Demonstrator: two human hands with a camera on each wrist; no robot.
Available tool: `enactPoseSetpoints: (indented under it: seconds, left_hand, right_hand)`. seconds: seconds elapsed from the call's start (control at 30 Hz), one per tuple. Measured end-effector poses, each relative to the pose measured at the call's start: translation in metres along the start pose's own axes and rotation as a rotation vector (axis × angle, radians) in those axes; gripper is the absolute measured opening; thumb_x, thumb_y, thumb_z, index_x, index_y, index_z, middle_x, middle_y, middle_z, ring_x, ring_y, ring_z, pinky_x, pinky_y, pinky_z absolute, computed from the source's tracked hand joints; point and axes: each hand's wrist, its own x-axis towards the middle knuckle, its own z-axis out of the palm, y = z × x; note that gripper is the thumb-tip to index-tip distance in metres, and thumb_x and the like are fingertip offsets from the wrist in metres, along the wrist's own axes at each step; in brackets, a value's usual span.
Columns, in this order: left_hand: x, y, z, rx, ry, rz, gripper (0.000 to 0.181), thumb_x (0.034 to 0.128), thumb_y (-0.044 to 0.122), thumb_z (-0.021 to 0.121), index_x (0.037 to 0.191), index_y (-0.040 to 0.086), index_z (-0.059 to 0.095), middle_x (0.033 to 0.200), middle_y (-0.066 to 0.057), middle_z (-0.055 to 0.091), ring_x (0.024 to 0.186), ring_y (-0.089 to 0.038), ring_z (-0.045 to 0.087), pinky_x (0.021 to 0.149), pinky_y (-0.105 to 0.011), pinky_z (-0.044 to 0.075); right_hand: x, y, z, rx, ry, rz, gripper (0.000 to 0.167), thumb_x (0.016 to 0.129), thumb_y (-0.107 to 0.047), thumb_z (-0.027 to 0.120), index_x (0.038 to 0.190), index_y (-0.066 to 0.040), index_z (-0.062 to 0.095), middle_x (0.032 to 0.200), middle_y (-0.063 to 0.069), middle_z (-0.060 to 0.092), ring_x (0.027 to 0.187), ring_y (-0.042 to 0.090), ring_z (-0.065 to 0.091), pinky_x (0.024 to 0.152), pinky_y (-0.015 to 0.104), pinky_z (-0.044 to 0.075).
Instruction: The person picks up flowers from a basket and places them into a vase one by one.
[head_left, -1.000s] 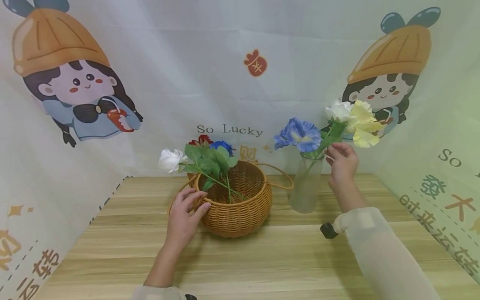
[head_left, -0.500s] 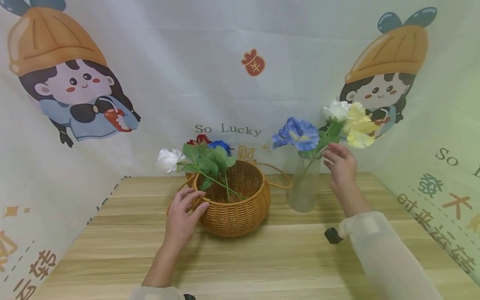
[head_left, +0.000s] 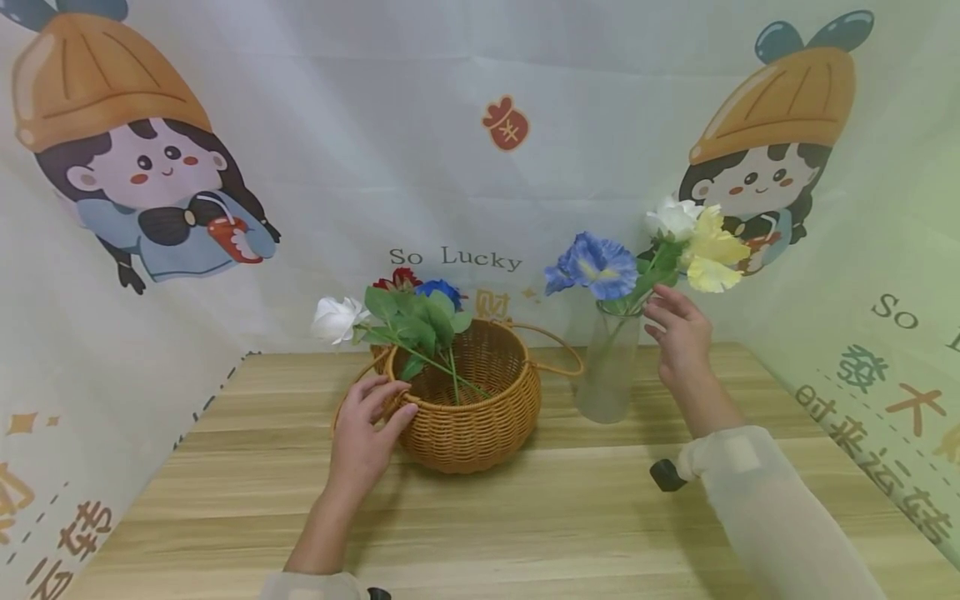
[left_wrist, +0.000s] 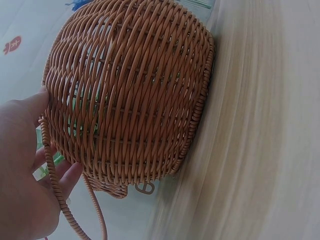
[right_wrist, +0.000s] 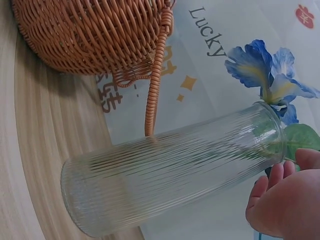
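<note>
My left hand grips the near left rim of a round wicker basket; in the left wrist view its thumb lies on the weave and other fingers pass behind the handle. A white flower, a red flower and a blue flower lean in the basket, stems crossing inside. My right hand hovers at the mouth of a ribbed glass vase, fingers loosely bent beside the stems. Blue-violet flowers, a white flower and a yellow flower rise from the vase.
The wood-grain table carries the basket at centre and the vase to its right. One looped basket handle reaches toward the vase. A printed cloth backdrop rises behind and along both sides.
My right fingers have loosened slightly beside the stems, and the hand has eased a little away from them. My left hand keeps its place on the basket. The whole view has shifted slightly.
</note>
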Motion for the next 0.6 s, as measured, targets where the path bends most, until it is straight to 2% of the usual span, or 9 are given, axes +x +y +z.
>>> enactPoseSetpoints:
  seconds: [0.33,0.6]
  left_hand:
    - [0.0,0.0006,0.0005,0.003,-0.002,-0.003,0.028,0.0888,0.021,0.073,0.114,0.01,0.07,0.134,-0.012,0.048,0.122,-0.031,0.047,0.096,-0.048,0.049]
    - [-0.0002,0.0002,0.0,0.007,0.0,-0.002,0.028,0.0887,0.022,0.073,0.114,0.01,0.07,0.134,-0.012,0.048,0.122,-0.031,0.047,0.095,-0.048,0.049]
  right_hand:
    - [0.0004,0.0025,-0.0003,-0.02,0.004,-0.011,0.028,0.09,0.011,0.059,0.098,-0.012,0.072,0.087,-0.001,0.063,0.078,0.009,0.061,0.069,0.022,0.05]
    - [0.0001,0.0026,0.0005,-0.053,-0.01,-0.004,0.027,0.091,0.009,0.061,0.104,-0.012,0.072,0.097,-0.001,0.063,0.091,0.009,0.058,0.074,0.023,0.049]
